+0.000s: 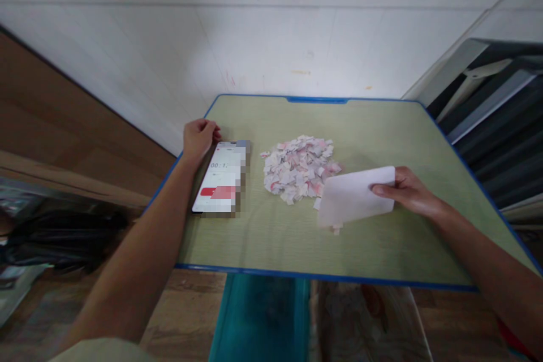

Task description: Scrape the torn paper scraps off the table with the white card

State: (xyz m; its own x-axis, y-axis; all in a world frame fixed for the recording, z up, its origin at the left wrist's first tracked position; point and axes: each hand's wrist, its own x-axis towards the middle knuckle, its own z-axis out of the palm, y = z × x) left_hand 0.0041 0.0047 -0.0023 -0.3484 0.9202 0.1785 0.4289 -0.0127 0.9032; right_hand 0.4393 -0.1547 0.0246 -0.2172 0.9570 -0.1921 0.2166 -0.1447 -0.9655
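Pale wall (263, 45) behind blue-edged table (382, 130); wood-look floor (186, 302) below.

White sheet (356, 197) in right grip (409, 191) — paper scraps (297, 168) alongside

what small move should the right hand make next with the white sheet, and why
Probably slide the white sheet gently toward the middle of the pile of paper scraps: the right-hand grip holds it by one end, its free end is at the pile's near right side, and a few stray scraps show below its lower edge.
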